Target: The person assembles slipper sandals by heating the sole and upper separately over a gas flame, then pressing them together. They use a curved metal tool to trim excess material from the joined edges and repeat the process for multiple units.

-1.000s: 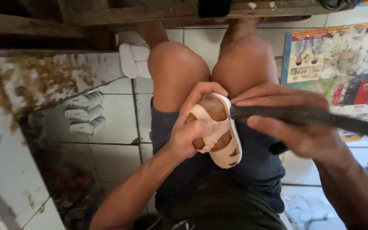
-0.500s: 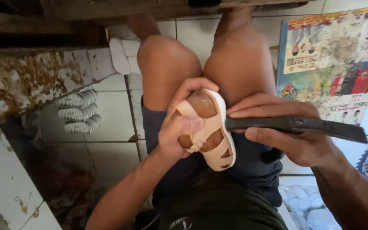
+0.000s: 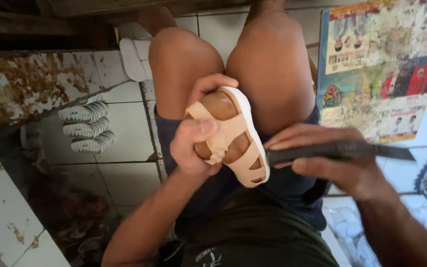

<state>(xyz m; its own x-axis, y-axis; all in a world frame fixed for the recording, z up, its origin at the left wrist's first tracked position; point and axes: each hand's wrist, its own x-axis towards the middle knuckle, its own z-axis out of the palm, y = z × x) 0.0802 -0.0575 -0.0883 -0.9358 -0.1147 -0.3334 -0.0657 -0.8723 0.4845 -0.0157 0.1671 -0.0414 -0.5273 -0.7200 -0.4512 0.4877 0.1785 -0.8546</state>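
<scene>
My left hand [image 3: 193, 143] grips a small beige strapped sandal [image 3: 235, 141] with a white sole, stretched over a brown wooden last, held above my lap between my knees. The thumb presses on the front strap. My right hand [image 3: 332, 163] holds a long flat dark tool [image 3: 342, 151], a file or blade, lying level with its left end touching the sandal's sole edge on the right side.
White tiled floor [image 3: 124, 173] lies below. Stacked white ribbed soles [image 3: 87, 127] sit at the left, next to a stained, rusty white surface [image 3: 21, 84]. A printed colourful paper sheet [image 3: 381, 69] lies at the right. A wooden bench edge runs along the top.
The view has shifted slightly; the sandal and both hands sit lower and further right in the frame. The dark tool stays against the sole's right edge.
</scene>
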